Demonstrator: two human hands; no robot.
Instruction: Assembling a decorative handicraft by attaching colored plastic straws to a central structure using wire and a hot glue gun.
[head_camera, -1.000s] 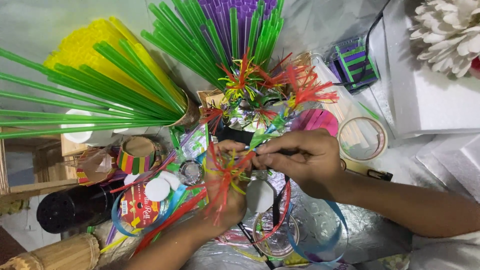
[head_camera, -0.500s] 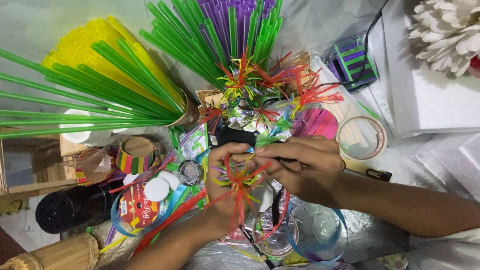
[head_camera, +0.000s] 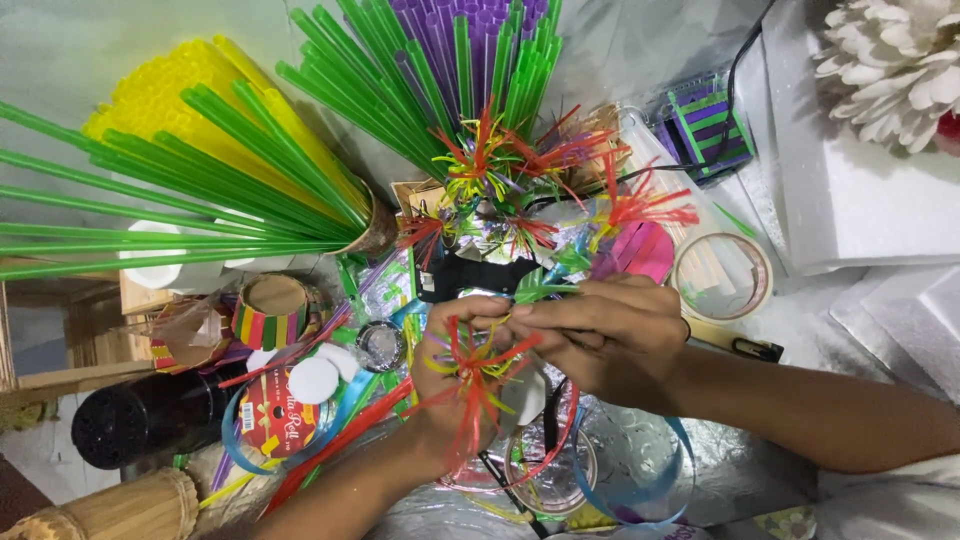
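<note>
Both hands sit a little lower than they did a moment ago, and the spiky red straw flower (head_camera: 478, 368) has come down with them. Its red strips now fan out over the left hand (head_camera: 455, 385) and hang toward the wrist. Before, the strips stood more upright between the two hands.

That left hand is curled around the middle of the straw flower and holds it tight. The right hand (head_camera: 600, 335) presses in from the other side. Its fingertips (head_camera: 520, 312) pinch the top of the flower, where some yellow and green bits stick out. Both hands are closed on the same flower, and they touch each other there.

It looks like the flower is being squeezed or tied at its middle, so the strips spread wider than before.

Just beyond the hands stands a bunch of finished straw flowers (head_camera: 520, 180) in red, yellow and green. Farther past that, long green straws (head_camera: 200, 200) and purple straws (head_camera: 470, 50) fan out. Near the right hand lies a roll of clear tape (head_camera: 760, 275). Near the left hand sit a small striped ring (head_camera: 272, 312) and a spool of ribbon (head_camera: 275, 415). Under the hands, shiny silver foil (head_camera: 640, 470) covers the surface.
</note>
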